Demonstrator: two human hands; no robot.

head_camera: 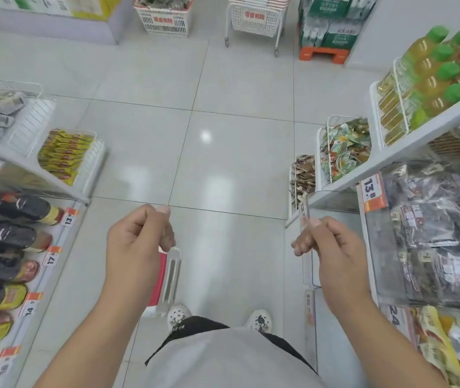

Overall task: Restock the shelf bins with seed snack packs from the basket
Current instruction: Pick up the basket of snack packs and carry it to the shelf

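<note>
glossy pale tiled floor [223, 152] between white shelving [419, 141], pale wall [408, 21] beyond

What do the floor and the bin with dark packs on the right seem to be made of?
Floor: likely glazed ceramic tile, glossy; it shows straight grout lines and lamp reflections.
Bin: probably clear hard plastic, acrylic perhaps; the dark packs show through its wall.

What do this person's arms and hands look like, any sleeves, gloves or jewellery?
Both forearms are bare right up to the bottom edge of the picture, so no sleeves show. The left hand and right hand wear no gloves, and no rings, watch or wristband can be seen. Fingernails look short and plain.
</note>
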